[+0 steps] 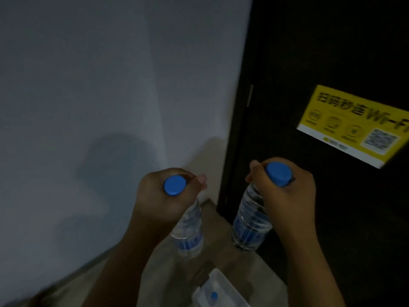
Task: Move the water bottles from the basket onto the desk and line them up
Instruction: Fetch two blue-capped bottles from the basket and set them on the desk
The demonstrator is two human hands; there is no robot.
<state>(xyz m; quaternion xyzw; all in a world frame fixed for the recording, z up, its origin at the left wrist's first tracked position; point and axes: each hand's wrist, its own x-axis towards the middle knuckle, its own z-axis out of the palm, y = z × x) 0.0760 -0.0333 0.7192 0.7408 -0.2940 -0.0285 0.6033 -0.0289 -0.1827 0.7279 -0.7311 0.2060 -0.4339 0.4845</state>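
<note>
Dim shot. Left hand point(168, 196) fingers point(200, 180) curled tight round the neck of a clear plastic water bottle point(190, 231) with a blue label band, its round blue screw cap point(174, 185) poking up out of the fist; the body hangs straight down below the fingers. Right hand point(287, 191) same grip: fingers point(254, 171) wrapped round the neck of a second clear plastic water bottle point(250, 222), blue cap point(278, 173) showing above the knuckles, body below and slightly left of the fingers. Both bottles upright, side by side, not touching, a gap between the two fists. Under both sets of fingers a beige surface point(212, 220); cannot tell if the bottle bases touch it, or if it is the counter. Lower down, between the forearms, a white plastic basket point(223, 284) with a third bottle's blue cap point(214, 296) inside. Behind the left fingers a pale grey wall point(88, 85); behind and above the right fingers a dark panel point(309, 52) carrying a yellow Wi-Fi sticker point(354, 125) with a QR code, text blurred.
</note>
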